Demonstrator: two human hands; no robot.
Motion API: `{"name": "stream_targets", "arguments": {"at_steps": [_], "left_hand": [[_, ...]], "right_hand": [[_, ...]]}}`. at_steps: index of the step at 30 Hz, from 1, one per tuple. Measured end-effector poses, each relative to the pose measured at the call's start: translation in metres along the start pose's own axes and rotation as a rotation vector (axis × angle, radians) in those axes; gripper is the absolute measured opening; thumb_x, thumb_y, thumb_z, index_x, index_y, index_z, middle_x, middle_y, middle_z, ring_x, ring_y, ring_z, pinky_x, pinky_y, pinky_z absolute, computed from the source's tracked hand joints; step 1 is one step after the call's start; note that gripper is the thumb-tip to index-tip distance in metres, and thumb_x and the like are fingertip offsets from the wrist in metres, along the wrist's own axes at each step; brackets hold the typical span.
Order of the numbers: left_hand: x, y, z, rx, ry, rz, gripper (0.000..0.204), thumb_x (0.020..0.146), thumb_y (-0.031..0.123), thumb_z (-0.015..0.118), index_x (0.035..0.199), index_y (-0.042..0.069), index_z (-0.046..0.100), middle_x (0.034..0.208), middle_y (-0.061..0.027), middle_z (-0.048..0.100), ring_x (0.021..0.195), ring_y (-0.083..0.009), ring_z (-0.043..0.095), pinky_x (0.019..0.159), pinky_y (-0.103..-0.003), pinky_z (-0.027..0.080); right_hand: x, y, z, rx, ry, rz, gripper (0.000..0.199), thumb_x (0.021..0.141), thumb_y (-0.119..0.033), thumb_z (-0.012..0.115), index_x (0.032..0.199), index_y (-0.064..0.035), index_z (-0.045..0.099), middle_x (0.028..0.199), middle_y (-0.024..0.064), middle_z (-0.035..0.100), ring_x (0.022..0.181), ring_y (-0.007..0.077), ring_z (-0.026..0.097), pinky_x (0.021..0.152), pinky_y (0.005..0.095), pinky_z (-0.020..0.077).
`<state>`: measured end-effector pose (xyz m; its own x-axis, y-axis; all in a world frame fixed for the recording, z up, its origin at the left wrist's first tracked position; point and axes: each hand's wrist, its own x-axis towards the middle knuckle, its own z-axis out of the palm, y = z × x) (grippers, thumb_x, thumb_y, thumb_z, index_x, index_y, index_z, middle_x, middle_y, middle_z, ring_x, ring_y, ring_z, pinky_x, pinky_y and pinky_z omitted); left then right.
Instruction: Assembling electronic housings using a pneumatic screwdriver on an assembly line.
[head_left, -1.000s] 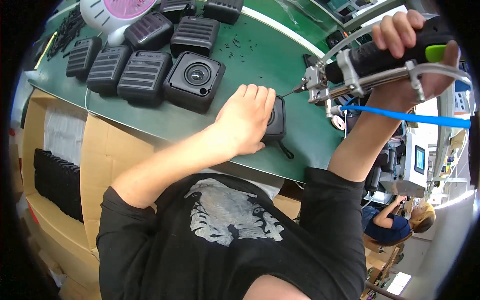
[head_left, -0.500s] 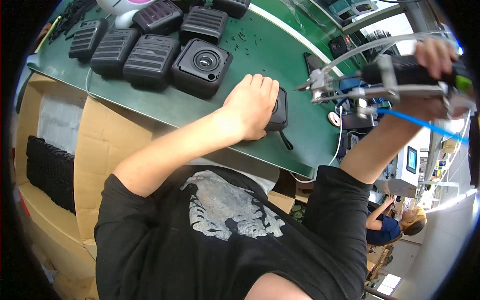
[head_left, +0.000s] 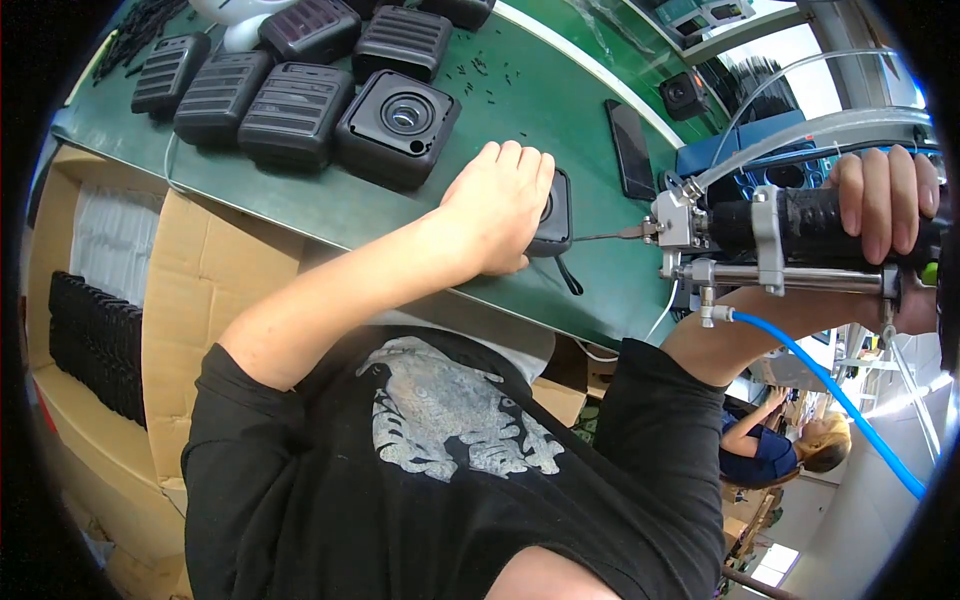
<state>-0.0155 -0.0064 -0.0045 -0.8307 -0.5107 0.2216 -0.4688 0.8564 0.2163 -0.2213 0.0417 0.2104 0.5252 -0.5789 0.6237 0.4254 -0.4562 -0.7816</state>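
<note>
Apparently fastening a black speaker (head_left: pixel 561 222) on the table (head_left: pixel 618 288) at one o'clock, pinned under the left hand (head_left: pixel 500 208), with a screwdriver (head_left: pixel 815 225) gripped in the right hand (head_left: pixel 885 205) at three o'clock, next probably needing steady aim.

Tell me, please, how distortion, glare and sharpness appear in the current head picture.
Head view: the edge of the green table bows, and the picture corners go black; head view: the metal rod of the black-bodied tool glints; head view: the left hand on the black device looks brightly lit and fairly sharp.
</note>
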Motion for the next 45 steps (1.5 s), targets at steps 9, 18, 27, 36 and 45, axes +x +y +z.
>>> {"name": "stream_targets", "arguments": {"at_steps": [9, 18, 27, 36, 45], "left_hand": [[0.001, -0.002, -0.005, 0.002, -0.007, -0.006, 0.098, 0.055, 0.041, 0.091, 0.126, -0.009, 0.047, 0.107, -0.0148, 0.055, 0.104, -0.0288, 0.053, 0.093, -0.037, 0.044], [0.004, -0.002, -0.001, 0.029, -0.039, -0.005, 0.089, 0.063, 0.052, 0.085, 0.121, -0.008, 0.052, 0.106, -0.0127, 0.055, 0.103, -0.0268, 0.052, 0.094, -0.035, 0.042], [-0.016, 0.003, 0.029, -0.463, 0.474, 0.024, 0.105, 0.079, 0.043, 0.078, 0.145, -0.015, 0.019, 0.143, -0.0314, 0.034, 0.135, -0.0446, 0.034, 0.117, -0.049, 0.026], [-0.035, -0.013, 0.026, -0.768, 0.325, -0.121, 0.086, 0.086, 0.031, 0.075, 0.146, -0.009, 0.029, 0.145, -0.0307, 0.039, 0.138, -0.0416, 0.038, 0.116, -0.043, 0.031], [-0.037, -0.018, 0.024, -0.712, 0.301, -0.138, 0.094, 0.079, 0.041, 0.080, 0.141, -0.010, 0.033, 0.142, -0.0285, 0.043, 0.134, -0.0412, 0.042, 0.112, -0.043, 0.037]], "right_hand": [[-0.015, 0.015, -0.003, -0.016, -0.097, 0.039, 0.054, 0.084, -0.041, 0.077, 0.112, -0.0047, 0.049, 0.087, 0.0015, 0.055, 0.071, 0.0167, 0.057, 0.070, 0.0333, 0.0431], [-0.017, 0.041, 0.023, -0.174, 0.265, 0.083, 0.057, 0.086, -0.054, 0.067, 0.104, -0.0034, 0.048, 0.080, 0.0023, 0.050, 0.065, 0.0133, 0.051, 0.066, 0.0320, 0.0394], [0.031, -0.019, -0.002, 0.053, 0.312, -0.054, 0.065, 0.059, -0.034, 0.088, 0.099, -0.0082, 0.044, 0.080, 0.0010, 0.050, 0.063, 0.0122, 0.051, 0.072, 0.0277, 0.0384], [0.036, 0.014, -0.011, 0.064, 0.200, -0.017, 0.065, 0.059, -0.036, 0.089, 0.099, -0.0078, 0.047, 0.086, 0.0016, 0.053, 0.069, 0.0129, 0.053, 0.073, 0.0293, 0.0373], [0.041, 0.051, -0.032, 0.086, 0.071, 0.053, 0.065, 0.060, -0.039, 0.090, 0.099, -0.0073, 0.050, 0.092, 0.0022, 0.055, 0.075, 0.0137, 0.054, 0.075, 0.0310, 0.0362]]}}
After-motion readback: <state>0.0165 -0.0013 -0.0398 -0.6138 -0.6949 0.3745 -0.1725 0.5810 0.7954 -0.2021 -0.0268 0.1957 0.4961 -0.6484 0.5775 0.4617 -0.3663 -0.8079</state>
